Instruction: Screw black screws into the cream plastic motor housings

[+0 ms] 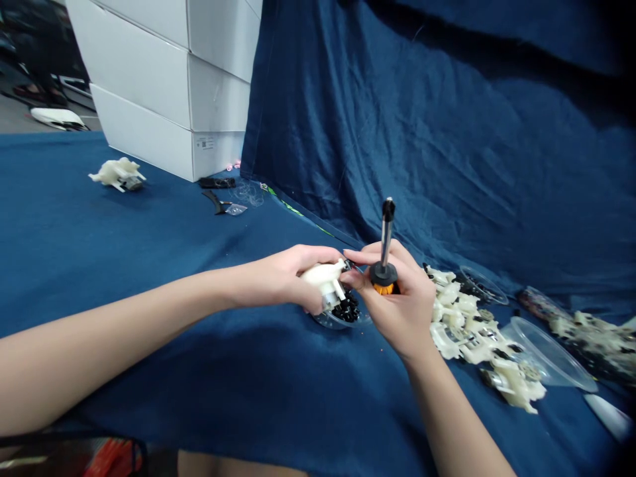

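Note:
Closed around a cream plastic part with a silvery motor-like cylinder [325,279] is my left hand [288,278]. My right hand [405,298] grips a screwdriver [386,242], its shaft pointing up and its orange and black handle mostly hidden in the palm. The thumb and forefinger of that hand pinch near a small black piece at the part's upper right end. Whether that piece is fixed to the part I cannot tell. Just beneath the hands stands a clear bowl [338,323] of small black pieces [348,306].
Several similar cream parts [462,318] lie in a heap at right, beside a clear plastic tub [556,354]. Another cream part [119,173] sits far left. White boxes [144,73] are stacked at the back, next to a blue curtain [422,119]. Small black items [216,184] lie near the boxes.

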Tool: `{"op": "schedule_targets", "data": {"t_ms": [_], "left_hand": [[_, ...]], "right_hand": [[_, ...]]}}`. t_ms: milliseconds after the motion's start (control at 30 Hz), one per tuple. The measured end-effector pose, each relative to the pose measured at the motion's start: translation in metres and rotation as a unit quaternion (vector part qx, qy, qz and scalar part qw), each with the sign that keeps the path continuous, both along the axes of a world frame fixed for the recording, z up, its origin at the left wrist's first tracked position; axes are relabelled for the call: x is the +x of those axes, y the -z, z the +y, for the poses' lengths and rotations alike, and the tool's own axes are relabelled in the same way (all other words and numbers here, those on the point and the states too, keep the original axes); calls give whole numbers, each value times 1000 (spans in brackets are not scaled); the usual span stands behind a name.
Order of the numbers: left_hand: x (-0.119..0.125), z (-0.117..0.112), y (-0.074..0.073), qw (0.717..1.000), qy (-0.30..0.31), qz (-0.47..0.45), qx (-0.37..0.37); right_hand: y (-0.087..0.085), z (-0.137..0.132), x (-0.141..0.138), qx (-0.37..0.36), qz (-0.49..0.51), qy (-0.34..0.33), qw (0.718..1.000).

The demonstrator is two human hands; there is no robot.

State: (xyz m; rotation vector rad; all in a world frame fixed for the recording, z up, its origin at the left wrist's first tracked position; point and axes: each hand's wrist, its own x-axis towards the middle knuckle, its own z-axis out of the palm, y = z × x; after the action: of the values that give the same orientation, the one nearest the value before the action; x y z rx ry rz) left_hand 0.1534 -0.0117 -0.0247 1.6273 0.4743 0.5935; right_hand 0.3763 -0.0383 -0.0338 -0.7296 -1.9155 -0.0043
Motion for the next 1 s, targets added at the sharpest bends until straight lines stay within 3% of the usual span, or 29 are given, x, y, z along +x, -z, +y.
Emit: {"op": "schedule_targets", "data": {"t_ms": [133,267,333,533,767,1000], "left_hand": [[4,-2,4,999,-23,-10,33],[6,-7,7,978,-104,20,179],[6,-9,6,971,-120,38,205],[9,-13,8,974,-161,30,157],[14,-13,16,979,-165,-20,121],[13,-12,16,971,-192,-7,141]], "right_hand": [[0,-1,0,0,-12,-17,1000],[3,-1,0,12,-24,-23,999],[4,-1,-1,15,-28,-21,999],[4,0,0,17,-35,-10,999],[8,2,1,2,-41,-15,999],[11,6,-2,-3,-35,-16,999]]}}
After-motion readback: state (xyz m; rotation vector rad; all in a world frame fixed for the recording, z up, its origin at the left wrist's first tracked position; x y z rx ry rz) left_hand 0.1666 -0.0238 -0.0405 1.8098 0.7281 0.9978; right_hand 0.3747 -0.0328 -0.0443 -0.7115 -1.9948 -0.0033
